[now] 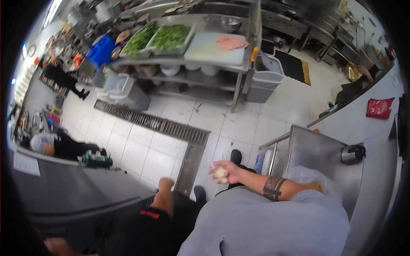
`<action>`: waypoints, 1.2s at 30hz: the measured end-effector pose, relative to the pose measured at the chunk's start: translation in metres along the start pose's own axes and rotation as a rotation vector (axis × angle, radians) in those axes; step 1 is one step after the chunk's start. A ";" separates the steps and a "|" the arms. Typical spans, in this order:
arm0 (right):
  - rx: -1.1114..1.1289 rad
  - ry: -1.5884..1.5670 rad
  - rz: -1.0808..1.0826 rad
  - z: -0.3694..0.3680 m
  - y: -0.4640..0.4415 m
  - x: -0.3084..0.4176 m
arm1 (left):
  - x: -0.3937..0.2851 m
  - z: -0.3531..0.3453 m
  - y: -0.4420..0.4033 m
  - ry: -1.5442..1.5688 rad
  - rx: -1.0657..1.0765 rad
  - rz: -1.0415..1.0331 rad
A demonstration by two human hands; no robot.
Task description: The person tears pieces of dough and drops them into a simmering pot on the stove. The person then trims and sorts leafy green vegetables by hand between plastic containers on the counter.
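My right hand [231,170] is held out in front of my body, palm turned up, with the fingers curled around a small clump of pale, lumpy pieces that look like garlic [221,173]. Dark tattoo bands circle that forearm, which comes out of a grey sleeve. White floor tiles and a black shoe [235,156] lie below the hand. No part of my left hand shows. Close on the left is a co-worker in black [141,226], whose bare forearm [164,198] reaches near my hand without touching it.
A steel prep table [171,77] ahead carries trays of leafy greens [171,37] and a white cutting board [200,50] with pink meat [231,42]. Grey bins [265,79] stand beside it. A floor drain grate [149,121] crosses the tiles. A steel cart [316,149] is at right; other people work farther off.
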State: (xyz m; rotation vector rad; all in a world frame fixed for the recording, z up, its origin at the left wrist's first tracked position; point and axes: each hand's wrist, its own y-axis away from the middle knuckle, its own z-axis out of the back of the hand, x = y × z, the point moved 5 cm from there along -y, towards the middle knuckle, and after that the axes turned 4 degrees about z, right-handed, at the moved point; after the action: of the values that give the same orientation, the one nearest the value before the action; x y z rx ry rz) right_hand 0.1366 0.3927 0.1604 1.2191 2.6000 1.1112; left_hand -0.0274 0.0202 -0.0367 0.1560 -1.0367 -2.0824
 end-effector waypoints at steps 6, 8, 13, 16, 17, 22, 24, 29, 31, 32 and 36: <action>-0.002 0.116 0.161 0.036 0.049 0.216 | 0.032 0.122 0.055 0.186 0.016 0.122; -0.073 0.154 0.280 0.058 0.066 0.285 | 0.017 0.178 0.064 0.393 -0.287 -0.052; -0.351 0.109 0.606 0.098 0.115 0.425 | -0.189 0.522 -0.015 0.607 -0.484 -0.258; -0.439 -0.070 0.687 0.126 0.127 0.482 | -0.279 0.661 -0.079 1.373 -0.109 -0.589; -0.494 -0.137 0.745 0.132 0.135 0.496 | -0.314 0.701 -0.089 1.488 -0.114 -0.749; -0.655 -0.437 0.943 0.188 0.192 0.574 | -0.435 0.837 -0.155 1.379 -0.108 -0.931; -0.575 -0.485 1.079 0.202 0.231 0.603 | -0.469 0.868 -0.183 1.177 -0.064 -0.914; -0.539 -0.675 1.104 0.244 0.298 0.676 | -0.544 0.948 -0.222 1.456 0.314 -0.841; -0.592 -0.714 1.075 0.271 0.325 0.705 | -0.583 0.970 -0.244 1.625 0.421 -0.820; -0.543 -0.706 1.061 0.283 0.335 0.721 | -0.602 0.978 -0.260 1.687 0.491 -0.811; -0.578 -0.648 1.053 0.313 0.387 0.795 | -0.664 1.039 -0.286 1.837 0.550 -0.746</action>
State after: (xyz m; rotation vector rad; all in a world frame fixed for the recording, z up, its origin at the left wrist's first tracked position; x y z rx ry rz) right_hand -0.0522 1.2896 0.3599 2.2764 0.9929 1.1193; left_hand -0.1851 1.2320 0.2947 2.3916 -0.2138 -1.1051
